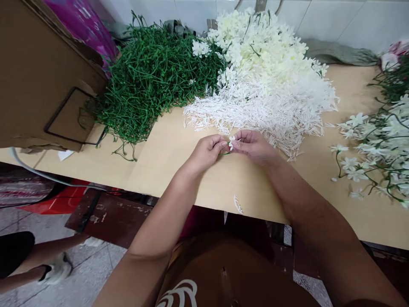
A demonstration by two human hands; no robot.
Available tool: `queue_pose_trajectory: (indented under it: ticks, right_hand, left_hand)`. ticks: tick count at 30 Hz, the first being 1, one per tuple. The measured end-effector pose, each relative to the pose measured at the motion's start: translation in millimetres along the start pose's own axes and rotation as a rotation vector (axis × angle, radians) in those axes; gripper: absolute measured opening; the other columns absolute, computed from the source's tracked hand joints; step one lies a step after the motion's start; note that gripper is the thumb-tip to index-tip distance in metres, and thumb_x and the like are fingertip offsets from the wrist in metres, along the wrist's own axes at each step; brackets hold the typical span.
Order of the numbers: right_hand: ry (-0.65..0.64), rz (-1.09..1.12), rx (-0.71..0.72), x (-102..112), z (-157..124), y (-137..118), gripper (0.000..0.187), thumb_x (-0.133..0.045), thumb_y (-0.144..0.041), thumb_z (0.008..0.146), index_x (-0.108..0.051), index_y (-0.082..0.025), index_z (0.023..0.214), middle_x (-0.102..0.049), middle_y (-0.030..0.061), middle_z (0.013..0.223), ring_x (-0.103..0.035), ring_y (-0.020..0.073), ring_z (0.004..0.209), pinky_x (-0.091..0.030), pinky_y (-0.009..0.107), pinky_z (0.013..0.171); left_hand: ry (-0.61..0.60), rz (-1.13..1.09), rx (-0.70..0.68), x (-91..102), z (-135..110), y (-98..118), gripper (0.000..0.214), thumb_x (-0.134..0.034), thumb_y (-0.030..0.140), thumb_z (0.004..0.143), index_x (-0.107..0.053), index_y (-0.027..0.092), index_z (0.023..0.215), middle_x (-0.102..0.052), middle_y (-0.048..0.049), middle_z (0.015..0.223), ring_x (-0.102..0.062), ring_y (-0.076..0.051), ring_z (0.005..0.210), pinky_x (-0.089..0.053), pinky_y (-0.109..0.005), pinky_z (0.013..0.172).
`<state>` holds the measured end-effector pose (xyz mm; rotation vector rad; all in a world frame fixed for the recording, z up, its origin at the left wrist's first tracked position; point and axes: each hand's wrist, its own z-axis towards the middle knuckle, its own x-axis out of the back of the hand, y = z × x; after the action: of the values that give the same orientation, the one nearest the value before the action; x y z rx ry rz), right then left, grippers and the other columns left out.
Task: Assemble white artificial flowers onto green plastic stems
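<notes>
My left hand (207, 151) and my right hand (254, 147) meet over the middle of the wooden table (179, 170). Both are pinched on a small white artificial flower (231, 142) held between their fingertips. A short bit of green stem (225, 153) shows below my left fingers. Just beyond my hands lies a heap of white plastic stamens (271, 108), and behind it a pile of cream flower heads (258, 42).
A big tangle of green plastic stems (150, 81) lies at the back left beside a cardboard box (38, 76). Finished white flower sprays (380, 149) lie at the right. One loose white stamen piece (237, 204) sits near the table's front edge. Another person's legs (41, 260) show at lower left.
</notes>
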<state>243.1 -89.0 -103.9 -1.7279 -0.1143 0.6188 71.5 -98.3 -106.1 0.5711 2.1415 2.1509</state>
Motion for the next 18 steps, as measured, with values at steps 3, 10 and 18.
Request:
queue_pose_trajectory:
  ticks: [3, 10, 18]
  right_hand:
    - [0.012, -0.031, -0.023, 1.0, -0.2, -0.4, 0.037, -0.084, -0.041, 0.054, -0.061, -0.017, 0.069, -0.064, -0.0022, 0.061, -0.061, 0.0104, 0.060, -0.051, 0.027, 0.064]
    - [0.062, -0.122, 0.010, 0.0, -0.6, 1.2, 0.040, -0.083, -0.044, 0.053, -0.059, -0.015, 0.066, -0.062, -0.0028, 0.059, -0.054, 0.0069, 0.053, -0.040, 0.020, 0.050]
    - [-0.007, -0.091, 0.039, 4.5, 1.4, 3.5, 0.040, -0.084, -0.043, 0.054, -0.057, -0.017, 0.067, -0.065, -0.0016, 0.063, -0.059, 0.0099, 0.060, -0.047, 0.024, 0.059]
  left_hand:
    - [-0.012, 0.054, -0.017, 0.8, 0.2, 1.5, 0.020, -0.056, 0.028, 0.080, -0.059, 0.017, 0.063, -0.056, 0.0010, 0.061, -0.046, -0.010, 0.059, -0.036, -0.025, 0.062]
    - [-0.006, 0.136, -0.071, -0.7, 1.6, 2.7, 0.023, -0.053, 0.026, 0.081, -0.054, 0.018, 0.060, -0.053, 0.0011, 0.059, -0.045, -0.012, 0.060, -0.035, -0.025, 0.062]
    - [-0.099, 0.011, -0.065, -3.0, 3.5, -2.7, 0.034, -0.055, 0.045, 0.080, -0.050, 0.018, 0.060, -0.049, 0.0015, 0.059, -0.042, -0.011, 0.059, -0.034, -0.026, 0.061]
